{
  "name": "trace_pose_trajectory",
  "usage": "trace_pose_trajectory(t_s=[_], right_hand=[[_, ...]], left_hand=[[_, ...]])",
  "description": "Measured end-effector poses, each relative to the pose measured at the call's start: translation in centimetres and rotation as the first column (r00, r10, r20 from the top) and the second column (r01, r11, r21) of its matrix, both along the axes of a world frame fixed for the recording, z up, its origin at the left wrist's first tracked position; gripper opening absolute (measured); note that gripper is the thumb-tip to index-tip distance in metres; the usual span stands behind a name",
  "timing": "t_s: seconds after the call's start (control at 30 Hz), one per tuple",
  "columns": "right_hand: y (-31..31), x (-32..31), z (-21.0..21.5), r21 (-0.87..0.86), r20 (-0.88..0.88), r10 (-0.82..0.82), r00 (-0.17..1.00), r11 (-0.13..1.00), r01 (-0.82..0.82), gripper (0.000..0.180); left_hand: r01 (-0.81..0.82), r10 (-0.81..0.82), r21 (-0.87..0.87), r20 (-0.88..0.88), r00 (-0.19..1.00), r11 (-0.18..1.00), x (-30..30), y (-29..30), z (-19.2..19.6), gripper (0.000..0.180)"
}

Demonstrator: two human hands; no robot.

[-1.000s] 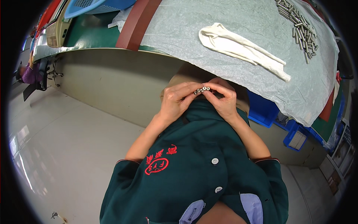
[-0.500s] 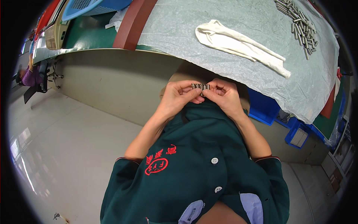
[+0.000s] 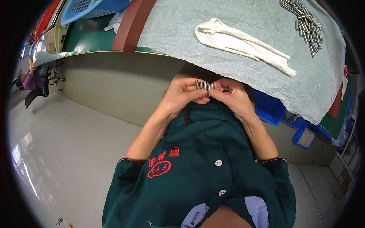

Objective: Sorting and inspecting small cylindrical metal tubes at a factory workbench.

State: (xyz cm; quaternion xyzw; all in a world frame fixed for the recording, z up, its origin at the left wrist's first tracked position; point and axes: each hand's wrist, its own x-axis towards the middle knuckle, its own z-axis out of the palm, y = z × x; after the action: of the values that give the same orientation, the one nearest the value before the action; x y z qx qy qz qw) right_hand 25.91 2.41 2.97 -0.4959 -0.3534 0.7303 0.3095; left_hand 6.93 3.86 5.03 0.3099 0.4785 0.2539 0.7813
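Holding a short row of small metal pins (image 3: 204, 86) between both hands, you sit just below the near edge of the workbench (image 3: 114, 57); your left hand (image 3: 182, 94) and right hand (image 3: 232, 95) meet in front of your chest, each pinching one end of the row with thumb and fingertips, the pins lying side by side and touching one another.

To handle this well, by the look of it, keep the pressure even from both ends so the row stays flat and none of the pins rolls out of line; hold the bundle over your lap or the green jacket (image 3: 201, 171), since a dropped pin would likely roll off across the smooth floor (image 3: 64, 152); how many pins you hold is too small to tell.

On the bench, a crinkled pale sheet (image 3: 228, 53) covers the surface; a white cloth glove (image 3: 243, 41) lies on it, just beyond your hands; a loose heap of similar metal pins (image 3: 306, 21) lies at the far right of the sheet, well apart from your hands, in no container.

A blue mesh basket (image 3: 93, 7) sits at the far left of the bench, its contents hidden by the frame's edge; blue plastic bins (image 3: 272, 110) stand under the bench to your right, one holding what looks like a pale flat item, the rest too shadowed to judge; another person in purple (image 3: 28, 79) sits at the far left.
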Motion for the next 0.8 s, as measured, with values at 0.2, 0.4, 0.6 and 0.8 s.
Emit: trace_pose_trajectory(t_s=[0.2,0.4,0.6,0.8], right_hand=[[0.0,-0.3,0.0,0.025,0.005,-0.047,0.999,0.999,0.047,0.018],[-0.6,-0.4,0.3,0.039,-0.004,-0.083,0.997,0.996,0.083,0.020],[-0.6,0.6,0.3,0.021,0.069,-0.031,0.997,0.999,0.030,0.013],[0.1,1.0,1.1,0.028,0.041,-0.004,0.999,1.000,0.002,0.013]], left_hand=[[0.037,-0.034,-0.060,0.042,0.999,0.998,0.0,0.4,0.7,0.022],[0.055,-0.040,-0.090,0.159,0.986,0.994,-0.2,0.0,0.6,0.026],[0.073,-0.047,-0.130,0.192,0.980,0.989,-0.3,0.0,0.4,0.027],[0.082,-0.059,-0.114,0.189,0.980,0.990,-0.3,0.4,0.6,0.030]])
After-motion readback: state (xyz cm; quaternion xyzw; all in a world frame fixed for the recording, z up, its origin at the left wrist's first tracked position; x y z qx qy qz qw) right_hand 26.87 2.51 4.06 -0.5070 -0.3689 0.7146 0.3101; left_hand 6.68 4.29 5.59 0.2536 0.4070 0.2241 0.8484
